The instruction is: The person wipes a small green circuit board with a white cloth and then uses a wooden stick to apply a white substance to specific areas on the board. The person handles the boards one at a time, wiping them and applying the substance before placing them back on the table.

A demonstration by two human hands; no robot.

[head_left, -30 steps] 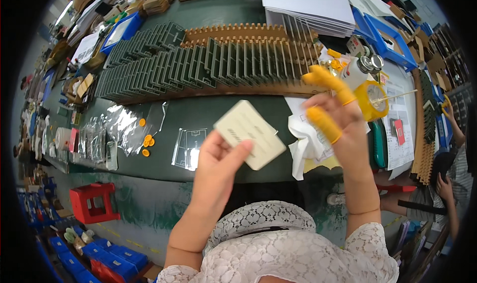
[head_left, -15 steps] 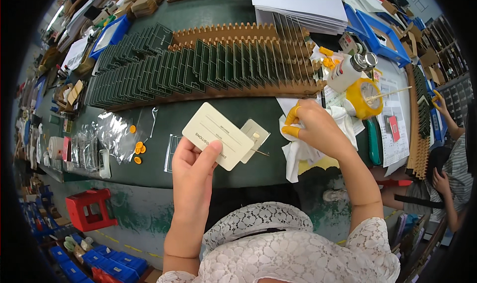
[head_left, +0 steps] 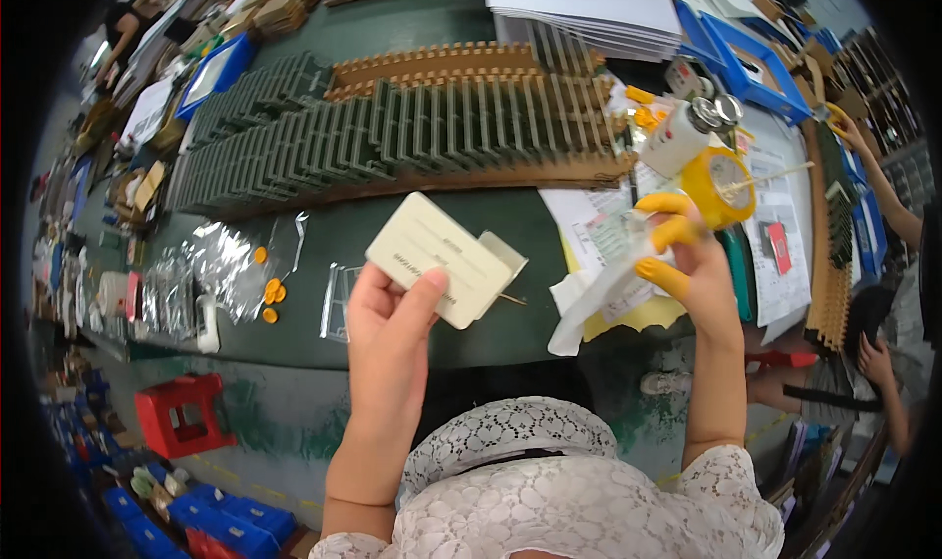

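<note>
My left hand (head_left: 391, 309) grips a cream printed panel (head_left: 444, 260) with rounded corners, thumb on its face. Behind the panel's right edge shows part of a grey plate (head_left: 509, 251), with a thin stick (head_left: 513, 299) beside it on the green table; whether the plate touches my panel I cannot tell. My right hand (head_left: 695, 265), with yellow finger cots on several fingers, pinches a white cloth (head_left: 601, 302) that hangs down to the left. Beneath the cloth lie papers and a yellow sheet (head_left: 643, 319).
Wooden slotted racks (head_left: 412, 181) full of green boards span the table's back. A white pump bottle (head_left: 677, 139), a yellow tape roll (head_left: 714, 184) and a green-handled tool (head_left: 736, 265) stand or lie at the right. Orange finger cots (head_left: 272, 292) and clear bags (head_left: 172, 299) lie left.
My right hand has taken hold of the white cloth and lifted it off the papers, moving right. The cream panel has shifted slightly up in my left hand.
</note>
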